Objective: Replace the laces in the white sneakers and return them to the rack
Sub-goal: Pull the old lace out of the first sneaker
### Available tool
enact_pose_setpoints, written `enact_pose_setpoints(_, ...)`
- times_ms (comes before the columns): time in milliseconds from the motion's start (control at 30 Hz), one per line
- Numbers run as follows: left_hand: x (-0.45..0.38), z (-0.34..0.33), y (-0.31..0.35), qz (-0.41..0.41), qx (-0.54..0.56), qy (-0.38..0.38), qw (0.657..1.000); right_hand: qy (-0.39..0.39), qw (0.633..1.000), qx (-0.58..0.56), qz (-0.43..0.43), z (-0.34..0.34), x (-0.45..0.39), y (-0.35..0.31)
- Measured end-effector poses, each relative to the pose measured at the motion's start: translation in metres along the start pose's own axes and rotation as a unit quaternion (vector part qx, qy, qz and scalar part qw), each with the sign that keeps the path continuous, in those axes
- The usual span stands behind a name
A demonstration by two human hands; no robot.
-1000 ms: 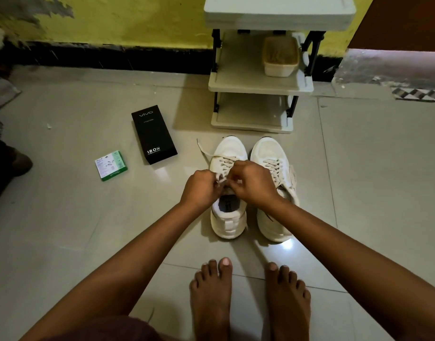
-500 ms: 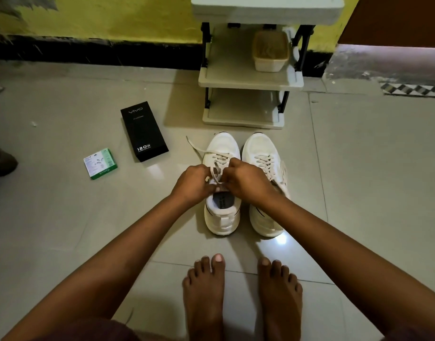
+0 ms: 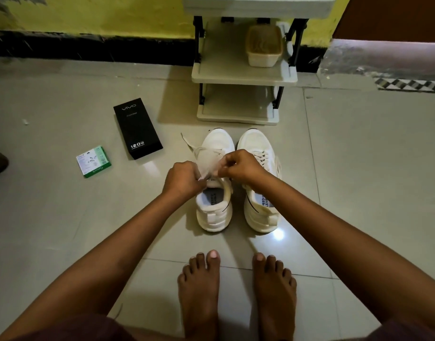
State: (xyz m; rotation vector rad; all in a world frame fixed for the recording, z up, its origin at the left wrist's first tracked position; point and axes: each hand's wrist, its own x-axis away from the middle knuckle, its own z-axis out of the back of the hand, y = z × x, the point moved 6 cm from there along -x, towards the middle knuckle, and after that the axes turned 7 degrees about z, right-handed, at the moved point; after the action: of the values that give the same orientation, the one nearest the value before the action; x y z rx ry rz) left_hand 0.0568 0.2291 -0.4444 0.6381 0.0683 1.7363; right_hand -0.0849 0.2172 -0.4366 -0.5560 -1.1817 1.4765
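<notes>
Two white sneakers are standing side by side on the tiled floor [image 3: 359,168], toes pointing toward the shoe rack [image 3: 244,77] against the yellow wall; the left sneaker [image 3: 212,210] is sitting just in front of the person's bare left foot [image 3: 199,289], and the right sneaker [image 3: 259,210] is lying just beside it, in front of the bare right foot [image 3: 275,291]. Both hands are working over the left sneaker's tongue; the left hand [image 3: 183,179] is curling its fingers round the lace [image 3: 206,161] near the top eyelets, and the right hand [image 3: 241,166] is pinching the same lace between thumb and fingertips, so both grips are clamped on it; the lace is blurring between them, and one loose end [image 3: 186,140] is trailing out to the left of the toe. The right sneaker is showing its lace already threaded up the front. A beige basket [image 3: 263,49] is resting on the rack's middle shelf; the bottom shelf is sitting just behind the sneakers' toes. A black Vivo box [image 3: 137,129] marked 120 W is lying on the floor to the left of the sneakers; a small green and white carton [image 3: 93,161] is lying farther left, well apart from the shoes.
</notes>
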Motion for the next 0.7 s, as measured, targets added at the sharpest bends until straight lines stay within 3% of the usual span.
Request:
enact_pose_setpoints(200, -0.002, 0.008, -0.010, -0.004, 0.022, -0.001, 1.000, -0.017, 0.982, 0.171, 0.080, -0.011, 0.002, -0.004)
enact_pose_setpoints(333, -0.004, 0.004, -0.005, -0.040, 0.015, -0.042, 0.998, -0.011, 0.930, 0.336, 0.150, -0.009, 0.006, -0.013)
enact_pose_setpoints(500, -0.005, 0.000, -0.005, -0.042, 0.002, -0.039, 0.998, 0.008, 0.900, 0.401, 0.170, -0.022, 0.009, -0.017)
enact_pose_setpoints(633, -0.007, -0.003, -0.007, -0.035, 0.000, -0.031, 0.999, 0.020, 0.846, 0.495, 0.198, -0.028, 0.012, -0.023)
enact_pose_setpoints(700, -0.007, -0.006, -0.006, -0.031, 0.004, -0.019, 0.999, 0.022, 0.848, 0.496, 0.187, -0.029, 0.012, -0.023)
